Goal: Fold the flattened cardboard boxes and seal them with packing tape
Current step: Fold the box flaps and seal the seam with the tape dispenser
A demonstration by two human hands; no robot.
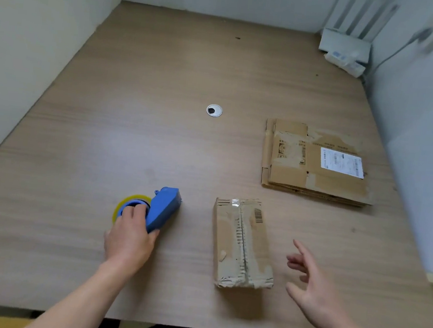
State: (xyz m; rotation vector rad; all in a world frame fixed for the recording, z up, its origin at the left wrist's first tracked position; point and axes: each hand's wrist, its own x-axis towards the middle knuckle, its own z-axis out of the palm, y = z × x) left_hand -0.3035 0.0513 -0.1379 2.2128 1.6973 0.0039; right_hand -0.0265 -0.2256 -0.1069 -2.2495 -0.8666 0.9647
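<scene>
Viewing from the head: left hand (129, 237) grips the dispenser (162, 209), which rests on the table (136, 102), near left. Right hand (312, 286) hangs slack and empty just right of the box (241, 244), not touching it. That box sits folded near centre, with tape on its far end; it is judged sealed or nearly so. Flat boxes (314, 160) lie stacked far right, still to fold. Broad tabletop separates the items, the near edge is close, and walls bound three sides.

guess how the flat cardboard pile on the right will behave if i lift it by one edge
The flattened cardboard stack looks like several loose layers with offset edges, so they would probably slide apart. Its creases and worn flaps suggest it would hinge or sag, not stay stiff. Likely light for its size.
</scene>
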